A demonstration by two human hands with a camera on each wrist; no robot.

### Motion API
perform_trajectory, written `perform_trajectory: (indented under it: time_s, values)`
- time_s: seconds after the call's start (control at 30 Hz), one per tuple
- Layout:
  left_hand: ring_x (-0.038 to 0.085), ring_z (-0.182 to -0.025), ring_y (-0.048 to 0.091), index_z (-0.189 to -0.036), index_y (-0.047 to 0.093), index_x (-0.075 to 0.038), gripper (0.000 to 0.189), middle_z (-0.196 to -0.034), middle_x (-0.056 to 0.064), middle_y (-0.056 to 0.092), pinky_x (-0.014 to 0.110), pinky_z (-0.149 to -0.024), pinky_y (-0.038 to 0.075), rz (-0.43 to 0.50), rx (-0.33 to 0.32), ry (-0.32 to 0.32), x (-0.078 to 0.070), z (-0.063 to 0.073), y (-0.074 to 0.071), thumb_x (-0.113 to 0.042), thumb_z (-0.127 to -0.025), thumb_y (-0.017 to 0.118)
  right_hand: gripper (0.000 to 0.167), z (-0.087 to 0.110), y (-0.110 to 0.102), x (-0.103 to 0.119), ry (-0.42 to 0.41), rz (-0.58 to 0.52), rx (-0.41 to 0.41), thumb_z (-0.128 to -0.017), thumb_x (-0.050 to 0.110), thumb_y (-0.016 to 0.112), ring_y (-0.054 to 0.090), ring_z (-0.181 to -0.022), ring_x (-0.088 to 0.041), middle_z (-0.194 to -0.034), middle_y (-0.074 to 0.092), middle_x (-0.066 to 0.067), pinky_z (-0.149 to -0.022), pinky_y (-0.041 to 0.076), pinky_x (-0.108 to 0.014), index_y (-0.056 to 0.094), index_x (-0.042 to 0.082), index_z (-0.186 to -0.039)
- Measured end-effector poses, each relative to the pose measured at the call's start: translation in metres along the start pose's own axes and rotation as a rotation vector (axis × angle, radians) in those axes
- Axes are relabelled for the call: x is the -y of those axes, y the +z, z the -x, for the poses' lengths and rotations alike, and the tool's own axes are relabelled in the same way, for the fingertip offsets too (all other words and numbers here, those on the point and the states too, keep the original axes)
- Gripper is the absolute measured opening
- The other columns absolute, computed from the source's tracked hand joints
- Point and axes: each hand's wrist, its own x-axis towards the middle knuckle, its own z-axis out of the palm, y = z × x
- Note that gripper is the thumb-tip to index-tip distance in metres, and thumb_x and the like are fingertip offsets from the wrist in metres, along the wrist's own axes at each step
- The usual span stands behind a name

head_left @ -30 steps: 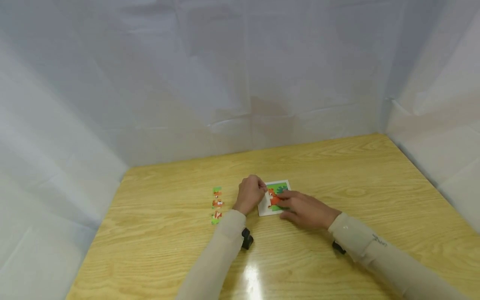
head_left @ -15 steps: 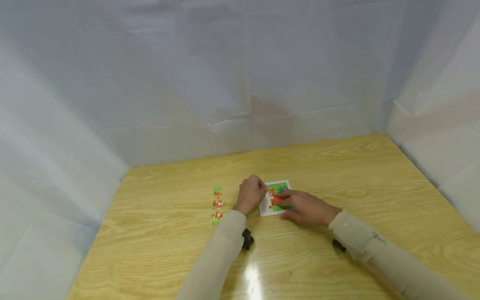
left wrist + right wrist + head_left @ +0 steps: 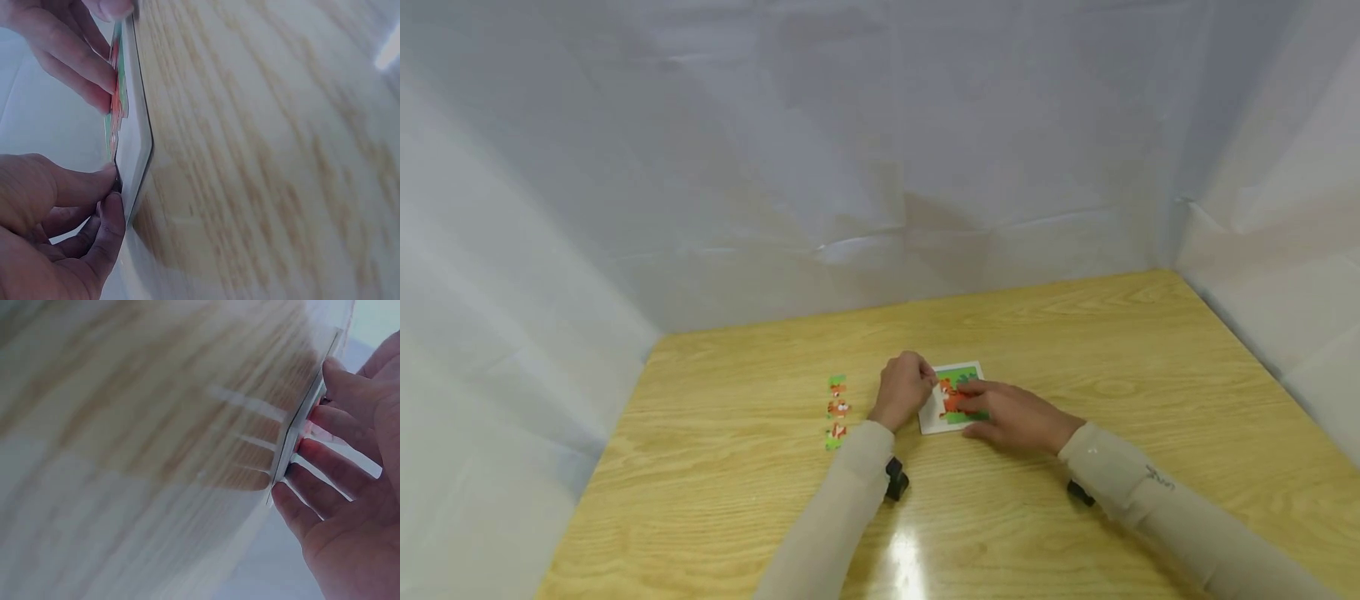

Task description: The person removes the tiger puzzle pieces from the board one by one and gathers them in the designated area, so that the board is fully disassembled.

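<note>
A square jigsaw puzzle tray with a white border lies on the table, its picture an orange animal on green. Along the tray's left part runs a bare white strip. My left hand is at the upper left of the tray. Its thumb and forefinger pinch a puzzle piece, mostly hidden between the fingertips. From the right, my right hand rests its spread fingers on the joined pieces. Its thumb touches the tray's near edge in the right wrist view.
Left of the left hand, loose puzzle pieces in orange and green lie in a column on the wooden table. White sheets hang behind and at both sides. Each wrist wears a small black camera.
</note>
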Motion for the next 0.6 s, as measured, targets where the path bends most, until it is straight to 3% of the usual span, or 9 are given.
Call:
perform_trajectory:
  time_s: [0.6]
  values:
    - [0.015, -0.07, 0.062, -0.087, 0.076, -0.003, 0.008, -0.084, 0.006, 0.072, 0.029, -0.062, 0.051, 0.027, -0.01, 0.006, 0.0006, 0.0019, -0.0016, -0.005, -0.094, 0.071, 0.04, -0.0003, 0.0003, 0.0005, -0.022, 0.037, -0.001, -0.098, 0.023, 0.069, 0.053, -0.131, -0.039, -0.147, 0.051, -0.023, -0.101, 0.048, -0.051, 0.067, 0.0, -0.13]
